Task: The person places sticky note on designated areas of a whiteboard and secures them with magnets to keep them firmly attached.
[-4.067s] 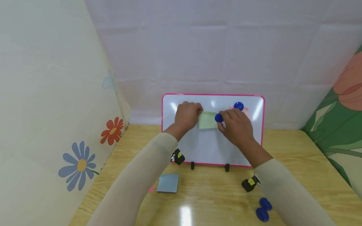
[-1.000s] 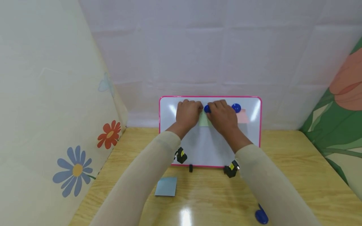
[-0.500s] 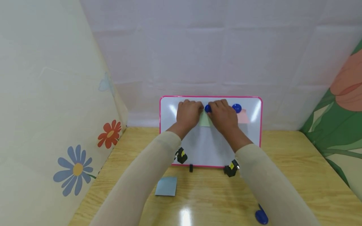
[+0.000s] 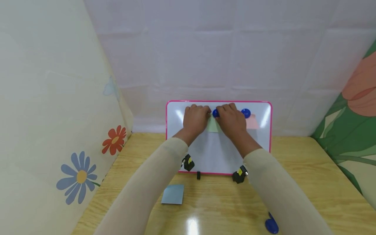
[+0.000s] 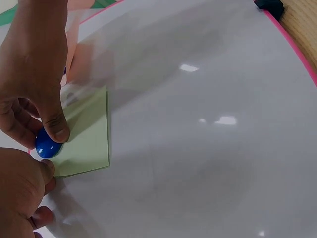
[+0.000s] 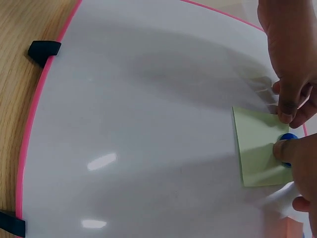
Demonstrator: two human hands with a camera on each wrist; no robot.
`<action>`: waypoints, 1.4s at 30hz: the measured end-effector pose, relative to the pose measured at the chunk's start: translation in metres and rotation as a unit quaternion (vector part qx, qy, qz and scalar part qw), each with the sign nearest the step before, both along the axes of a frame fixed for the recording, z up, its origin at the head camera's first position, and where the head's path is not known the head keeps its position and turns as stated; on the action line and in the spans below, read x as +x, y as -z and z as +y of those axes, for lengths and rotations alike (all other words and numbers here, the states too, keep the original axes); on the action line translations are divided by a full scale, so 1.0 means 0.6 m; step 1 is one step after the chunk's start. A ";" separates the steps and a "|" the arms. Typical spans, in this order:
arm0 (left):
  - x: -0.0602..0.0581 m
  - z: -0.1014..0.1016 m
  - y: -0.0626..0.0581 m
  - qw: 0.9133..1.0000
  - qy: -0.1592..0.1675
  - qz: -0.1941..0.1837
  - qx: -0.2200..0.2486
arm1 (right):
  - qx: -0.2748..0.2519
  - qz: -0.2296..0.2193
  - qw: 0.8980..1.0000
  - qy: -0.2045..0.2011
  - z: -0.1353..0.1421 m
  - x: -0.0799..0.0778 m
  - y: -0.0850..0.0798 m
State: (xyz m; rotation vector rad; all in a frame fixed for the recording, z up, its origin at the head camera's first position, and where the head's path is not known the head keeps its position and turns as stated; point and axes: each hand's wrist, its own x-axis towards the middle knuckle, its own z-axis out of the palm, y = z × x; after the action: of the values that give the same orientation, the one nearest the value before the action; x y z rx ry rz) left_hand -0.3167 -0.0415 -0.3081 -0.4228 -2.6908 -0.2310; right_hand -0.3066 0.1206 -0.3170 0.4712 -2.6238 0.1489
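Both hands work at the upper middle of a pink-framed whiteboard [image 4: 211,153]. Between them a pale green sticky note [image 5: 91,134] lies against the board. My left hand [image 4: 195,120] pinches the note's upper left corner between thumb and finger, which shows in the right wrist view. With thumb and fingers, my right hand [image 4: 232,121] grips a round blue magnet [image 5: 48,145] over the note's top edge. The hand covers part of the magnet and the note's right side in the head view.
Right of the hands, another blue magnet [image 4: 245,113] holds a pink note [image 4: 252,122] on the board. A blue-grey note [image 4: 172,194] lies on the wooden table [image 4: 223,209]. Near the right sleeve lies a loose blue magnet [image 4: 271,226], with another partly hidden. Black feet [image 4: 198,175] support the board.
Since the oldest frame, my right hand has carried the magnet left and up from the note's right edge to its top edge. Over the last second both hands have stayed in place.
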 end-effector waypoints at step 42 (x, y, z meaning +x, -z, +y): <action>0.053 -0.037 0.046 0.998 0.041 0.014 0.049 | 0.011 0.028 0.999 -0.011 0.021 0.018 0.005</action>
State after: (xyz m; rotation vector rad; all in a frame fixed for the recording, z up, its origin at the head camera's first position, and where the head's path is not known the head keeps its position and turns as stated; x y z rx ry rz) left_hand -0.2851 -0.0636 -0.3357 -0.5016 -2.6245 -0.3772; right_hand -0.2958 0.1332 -0.3198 0.5041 -2.5679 0.1117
